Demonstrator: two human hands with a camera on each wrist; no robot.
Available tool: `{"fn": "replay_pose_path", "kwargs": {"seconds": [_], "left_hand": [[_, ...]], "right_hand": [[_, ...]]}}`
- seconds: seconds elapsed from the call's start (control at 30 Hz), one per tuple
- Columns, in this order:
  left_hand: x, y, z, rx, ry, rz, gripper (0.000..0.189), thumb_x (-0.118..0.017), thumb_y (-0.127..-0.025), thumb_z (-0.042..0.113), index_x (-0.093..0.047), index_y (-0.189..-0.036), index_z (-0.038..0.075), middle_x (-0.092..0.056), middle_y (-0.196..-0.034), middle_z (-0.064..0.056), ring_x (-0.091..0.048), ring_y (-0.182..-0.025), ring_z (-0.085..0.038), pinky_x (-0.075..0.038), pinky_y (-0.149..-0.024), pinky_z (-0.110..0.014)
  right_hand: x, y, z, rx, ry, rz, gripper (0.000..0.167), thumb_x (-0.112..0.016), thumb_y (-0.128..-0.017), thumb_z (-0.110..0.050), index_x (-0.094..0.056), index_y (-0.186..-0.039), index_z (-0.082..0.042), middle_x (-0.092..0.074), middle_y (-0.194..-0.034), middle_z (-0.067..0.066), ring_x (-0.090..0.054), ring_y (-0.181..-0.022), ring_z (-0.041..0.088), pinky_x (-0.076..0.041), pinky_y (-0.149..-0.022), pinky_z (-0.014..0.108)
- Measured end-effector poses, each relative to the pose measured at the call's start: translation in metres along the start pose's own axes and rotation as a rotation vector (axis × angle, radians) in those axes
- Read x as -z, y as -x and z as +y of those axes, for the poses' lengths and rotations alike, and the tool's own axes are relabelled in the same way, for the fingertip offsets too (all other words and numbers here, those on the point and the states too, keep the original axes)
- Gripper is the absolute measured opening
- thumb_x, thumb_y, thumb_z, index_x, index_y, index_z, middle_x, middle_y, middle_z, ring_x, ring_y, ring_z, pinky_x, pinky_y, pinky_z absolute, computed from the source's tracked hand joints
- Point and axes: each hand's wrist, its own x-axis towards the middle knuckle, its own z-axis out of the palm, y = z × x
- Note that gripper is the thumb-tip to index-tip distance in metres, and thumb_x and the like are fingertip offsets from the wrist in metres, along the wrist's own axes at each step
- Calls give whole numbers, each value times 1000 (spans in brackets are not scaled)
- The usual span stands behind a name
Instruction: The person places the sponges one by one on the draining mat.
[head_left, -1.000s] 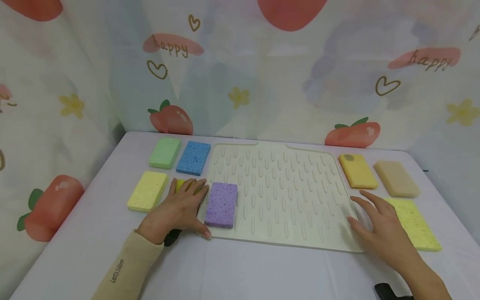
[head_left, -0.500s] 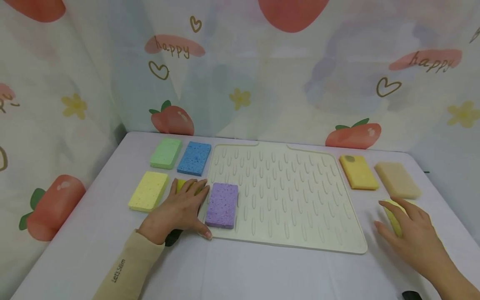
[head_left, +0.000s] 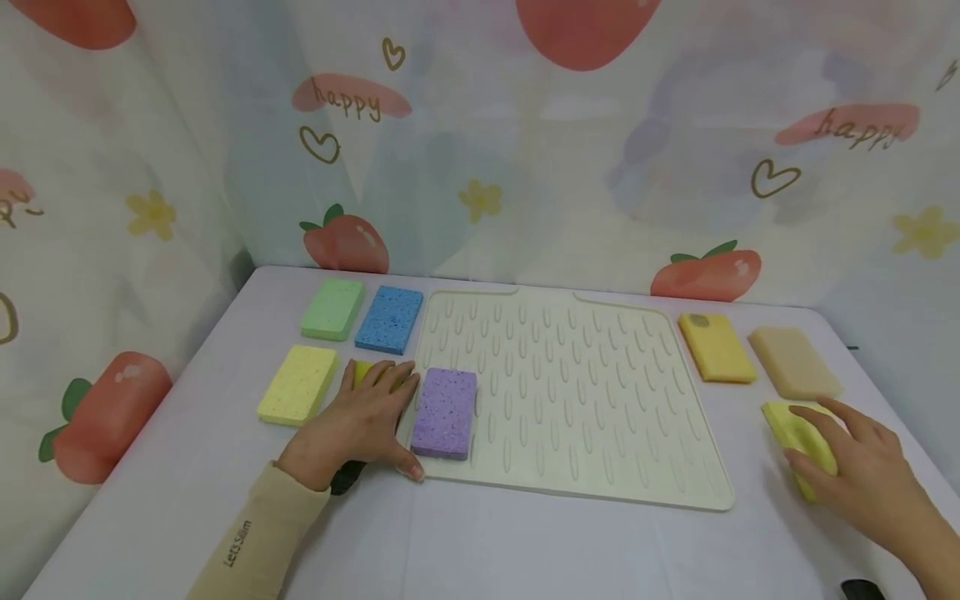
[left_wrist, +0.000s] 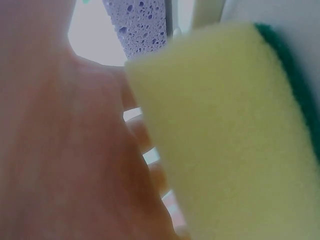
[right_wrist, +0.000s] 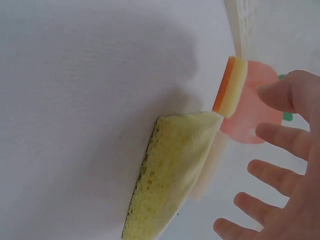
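My left hand [head_left: 356, 425] lies spread at the left edge of a cream ridged mat [head_left: 570, 400], its thumb at the mat's front corner. Beneath that hand is a yellow sponge with a green scouring side [left_wrist: 220, 130], mostly hidden from the head view. Just right of the fingers, a purple sponge [head_left: 444, 414] lies flat on the mat. My right hand [head_left: 862, 471] hovers over a yellow-green sponge [head_left: 798, 433] at the right, fingers loosely bent. In the right wrist view, this sponge [right_wrist: 172, 170] stands apart from the fingertips [right_wrist: 270, 92].
Light green [head_left: 333, 309], blue [head_left: 389, 320] and pale yellow [head_left: 298, 385] sponges lie left of the mat. A yellow sponge with an orange underside [head_left: 717, 348] and a beige sponge [head_left: 795, 362] lie right of it. A patterned curtain [head_left: 555, 183] hangs behind the table.
My right hand has moved right, away from the mat's right edge, to above the yellow-green sponge. The left hand and the purple sponge have stayed in place.
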Motion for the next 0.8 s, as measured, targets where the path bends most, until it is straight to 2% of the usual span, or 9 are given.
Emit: {"fn": "replay_pose_path", "kwargs": {"seconds": [0.1, 0.27, 0.33, 0.57, 0.8], "left_hand": [[-1, 0, 0, 2, 2, 3, 132, -80, -53, 77, -33, -155, 8, -27, -163, -12, -23, -149, -37, -9, -115, -73], [0, 1, 0, 5, 3, 6, 132, -80, -53, 77, -33, -155, 8, -27, -163, -12, -23, -149, -37, -9, -115, -73], [0, 1, 0, 3, 4, 8, 132, -80, -53, 77, -33, -155, 7, -27, -163, -12, -23, -149, -37, -9, -115, -73], [1, 1, -1, -5, 1, 2, 132, -80, -54, 77, -32, -155, 7, -26, -163, -12, -22, -149, -37, -9, -115, -73], [3, 0, 1, 1, -7, -9, 132, -80, -54, 77, -31, -155, 8, -25, -163, -12, -22, -150, -37, -9, -116, -72]], "right_hand": [[-1, -4, 4, 2, 14, -26, 41, -67, -90, -11, -50, -126, 2, -40, -132, 41, -34, -124, 59, -18, -101, 73], [-3, -10, 8, -90, 51, -190, 49, -67, -92, -14, -44, -132, 2, -31, -135, 47, -27, -126, 63, -17, -96, 77], [-4, -12, 9, -114, 48, -232, 51, -67, -92, -13, -42, -134, 3, -29, -135, 48, -26, -125, 65, -17, -95, 77], [-5, -14, 13, -127, 30, -282, 52, -65, -88, -6, -42, -133, 5, -29, -134, 49, -40, -103, 73, -30, -82, 75], [-4, -16, 14, -152, 86, -341, 53, -65, -87, -4, -40, -132, 6, -29, -130, 51, -43, -101, 73, -38, -78, 76]]}}
